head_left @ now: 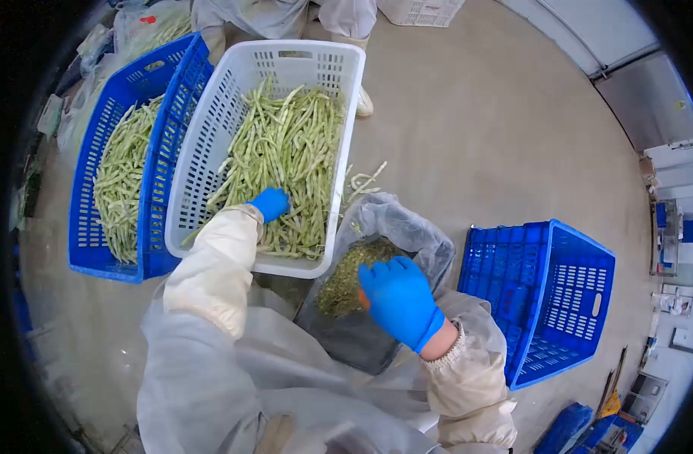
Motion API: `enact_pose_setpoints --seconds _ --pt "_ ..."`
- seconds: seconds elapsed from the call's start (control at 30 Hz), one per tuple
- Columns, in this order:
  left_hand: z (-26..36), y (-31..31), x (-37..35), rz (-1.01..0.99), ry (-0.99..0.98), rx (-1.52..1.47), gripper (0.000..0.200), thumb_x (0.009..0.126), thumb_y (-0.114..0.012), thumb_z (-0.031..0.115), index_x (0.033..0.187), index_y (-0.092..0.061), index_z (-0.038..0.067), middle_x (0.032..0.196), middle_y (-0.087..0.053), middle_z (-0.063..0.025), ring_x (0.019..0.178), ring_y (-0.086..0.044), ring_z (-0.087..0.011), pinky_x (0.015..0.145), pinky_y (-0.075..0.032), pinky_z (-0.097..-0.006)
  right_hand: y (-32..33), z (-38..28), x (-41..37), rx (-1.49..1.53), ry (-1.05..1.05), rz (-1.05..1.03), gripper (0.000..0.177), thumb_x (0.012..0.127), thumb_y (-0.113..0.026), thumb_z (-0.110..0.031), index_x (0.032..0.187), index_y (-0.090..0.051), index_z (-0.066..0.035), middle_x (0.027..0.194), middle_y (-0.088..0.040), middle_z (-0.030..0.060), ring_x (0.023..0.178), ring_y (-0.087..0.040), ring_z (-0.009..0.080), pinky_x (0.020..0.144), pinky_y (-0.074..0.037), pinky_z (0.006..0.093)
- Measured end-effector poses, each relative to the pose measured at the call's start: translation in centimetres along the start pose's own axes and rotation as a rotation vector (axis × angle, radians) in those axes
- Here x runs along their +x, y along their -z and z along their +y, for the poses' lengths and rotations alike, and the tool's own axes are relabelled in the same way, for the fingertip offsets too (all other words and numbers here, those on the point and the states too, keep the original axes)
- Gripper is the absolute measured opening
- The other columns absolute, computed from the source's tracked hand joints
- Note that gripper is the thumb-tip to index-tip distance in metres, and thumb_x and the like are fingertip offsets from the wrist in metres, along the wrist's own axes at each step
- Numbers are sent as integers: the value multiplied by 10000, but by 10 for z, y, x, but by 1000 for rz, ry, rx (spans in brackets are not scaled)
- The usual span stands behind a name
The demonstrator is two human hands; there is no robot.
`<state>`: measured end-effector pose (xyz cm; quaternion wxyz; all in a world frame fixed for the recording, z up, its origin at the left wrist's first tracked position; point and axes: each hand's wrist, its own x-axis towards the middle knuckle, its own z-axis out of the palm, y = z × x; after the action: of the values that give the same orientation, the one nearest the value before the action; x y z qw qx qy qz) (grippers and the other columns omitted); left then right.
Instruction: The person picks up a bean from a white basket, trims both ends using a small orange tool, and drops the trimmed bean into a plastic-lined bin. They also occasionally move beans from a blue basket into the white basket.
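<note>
My left hand point(271, 204), in a blue glove, reaches into the white crate point(348, 113) and touches the long green beans point(286, 144) near its lower end. Its fingers are partly hidden, and I cannot tell whether they hold a bean. My right hand point(401, 299), also gloved in blue, is above a bin lined with clear plastic point(429, 238). Its fingers are curled round a small orange thing point(363, 300), mostly hidden by the glove. Small green trimmings point(342, 281) lie in the lined bin.
A blue crate point(151, 189) of green beans stands left of the white one. Stacked blue crates point(513, 261) are at the right. A few loose beans point(365, 181) lie beside the white crate. Another person's legs point(346, 19) show behind it, near a white basket point(420, 10).
</note>
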<state>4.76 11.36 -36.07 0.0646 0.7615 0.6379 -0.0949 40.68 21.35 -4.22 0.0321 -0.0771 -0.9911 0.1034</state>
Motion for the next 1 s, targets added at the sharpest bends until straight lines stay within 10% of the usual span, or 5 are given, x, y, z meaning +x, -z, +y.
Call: enact_pose_setpoints --seconds 0.27,0.37,0.57,0.83,1.0 --pt "8 254 -21 773 682 -1567 152 891 -520 181 867 -578 43 847 -657 -106 701 -649 -209 633 -544 -316 4 12 3 180 -101 141 279 694 -611 -135 956 -561 -51 775 -575 124 716 -571 314 652 -438 413" --pt "48 324 -53 852 648 -1718 141 902 -521 169 903 -554 32 829 -647 -101 701 -644 -159 605 -551 -280 -5 12 8 327 -226 384 406 764 -633 -171 1130 -524 -33 866 -607 145 769 -607 297 667 -479 399" --pt "114 353 -79 1077 618 -1696 172 903 -526 198 922 -543 29 858 -645 -107 716 -651 -180 631 -544 -282 1 -9 9 1567 -233 5 452 865 -602 -175 1238 -454 35 978 -622 131 861 -636 223 737 -522 311" --pt "146 362 -53 1017 512 -1783 171 890 -539 182 966 -559 30 917 -632 -106 748 -637 -168 657 -534 -281 9 -5 9 1772 -417 64 237 884 -552 -117 1052 -548 50 876 -629 117 782 -627 180 713 -522 287" --pt "164 349 -42 499 347 -2063 265 889 -526 147 1094 -531 -22 978 -627 -116 903 -628 -207 799 -513 -341 12 -6 13 1642 -323 190 180 882 -546 -109 999 -565 27 811 -610 78 706 -593 151 653 -489 269"
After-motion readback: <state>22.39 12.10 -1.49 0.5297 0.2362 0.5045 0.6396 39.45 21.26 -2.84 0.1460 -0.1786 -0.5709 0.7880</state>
